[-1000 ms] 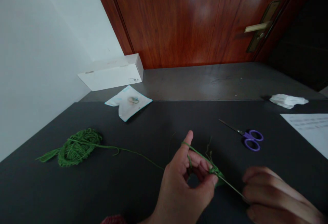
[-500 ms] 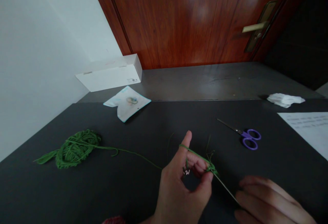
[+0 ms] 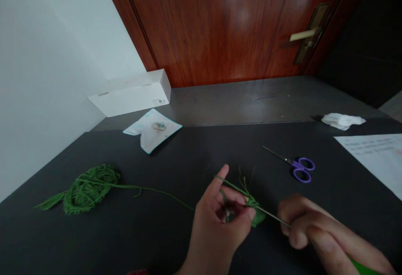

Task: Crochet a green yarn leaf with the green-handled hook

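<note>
My left hand (image 3: 213, 229) pinches a small green crochet piece (image 3: 258, 218) between thumb and fingers. From that piece a strand of green yarn (image 3: 233, 185) runs over the raised index finger, and loose thin ends stick up beside it. In my right hand (image 3: 317, 229) is a crochet hook (image 3: 274, 216), its thin metal shaft reaching left into the stitches. A bit of its green handle shows below the palm. The hook's tip is hidden in the work. On the table at the left lies the green yarn ball (image 3: 91, 189), its strand trailing to my left hand.
Purple-handled scissors (image 3: 297, 164) lie beyond my right hand. A white packet (image 3: 157, 134) and a long white box (image 3: 135, 99) are at the back left. At the right are a crumpled white tissue (image 3: 342, 120) and a printed sheet (image 3: 373, 153) on the dark table (image 3: 132, 241).
My right hand has turned and moved up and left, closer to the crochet piece, and the hook's green handle now shows. The piece has tilted in my left hand. The view has shifted slightly.
</note>
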Demonstrator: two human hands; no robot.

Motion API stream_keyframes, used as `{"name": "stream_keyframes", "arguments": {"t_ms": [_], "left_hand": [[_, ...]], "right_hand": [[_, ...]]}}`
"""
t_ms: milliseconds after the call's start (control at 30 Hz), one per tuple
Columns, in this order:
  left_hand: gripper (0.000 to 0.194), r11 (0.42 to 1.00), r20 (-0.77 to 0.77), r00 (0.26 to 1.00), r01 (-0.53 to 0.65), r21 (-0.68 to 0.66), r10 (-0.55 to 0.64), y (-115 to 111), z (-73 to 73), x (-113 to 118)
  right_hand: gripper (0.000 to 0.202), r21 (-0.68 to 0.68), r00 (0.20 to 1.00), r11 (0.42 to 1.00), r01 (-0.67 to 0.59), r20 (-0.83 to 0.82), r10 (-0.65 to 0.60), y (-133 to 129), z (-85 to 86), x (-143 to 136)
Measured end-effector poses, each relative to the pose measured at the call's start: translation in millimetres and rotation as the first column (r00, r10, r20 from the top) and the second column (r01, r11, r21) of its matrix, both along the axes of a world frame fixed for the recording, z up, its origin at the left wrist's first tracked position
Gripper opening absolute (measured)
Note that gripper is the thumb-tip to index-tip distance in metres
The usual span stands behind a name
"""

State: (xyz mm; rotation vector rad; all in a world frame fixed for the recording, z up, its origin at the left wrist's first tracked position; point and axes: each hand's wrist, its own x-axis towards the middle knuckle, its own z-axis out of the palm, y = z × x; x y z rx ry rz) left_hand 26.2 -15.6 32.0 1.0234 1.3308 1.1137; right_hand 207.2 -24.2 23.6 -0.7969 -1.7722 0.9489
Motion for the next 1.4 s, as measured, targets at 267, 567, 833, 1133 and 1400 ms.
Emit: {"name": "stream_keyframes", "arguments": {"t_ms": [267, 567, 833, 1133, 1400], "left_hand": [[0.085, 0.989, 0.326, 0.943, -0.023, -0.147, 0.070, 9, -11.5, -3], [0.091, 0.950, 0.495, 0.863, 0.065, -0.306, 0.100, 4, 4.4, -2], [0.085, 0.945, 0.542, 0.837, 0.114, -0.307, 0.075, 2, 8.4, 0], [0.091, 0.934, 0.587, 0.810, 0.202, -0.296, 0.011, 1, 3.0, -1], [0.062, 0.938, 0.698, 0.714, 0.277, -0.211, -0.053, 0, -0.9, -3]], "right_hand": [[0.040, -0.472, 0.928, 0.878, -0.077, -0.356, -0.110, 7, -11.7, -5], [0.035, -0.724, 0.793, 0.634, -0.271, -0.541, -0.279, 15, 6.5, -13], [0.038, -0.729, 0.858, 0.649, -0.218, -0.460, -0.229, 15, 2.9, -13], [0.021, -0.692, 0.889, 0.700, -0.177, -0.418, -0.188, 12, -2.0, -11], [0.019, -0.696, 0.808, 0.622, -0.360, -0.566, -0.166, 10, 3.6, -13]]}}
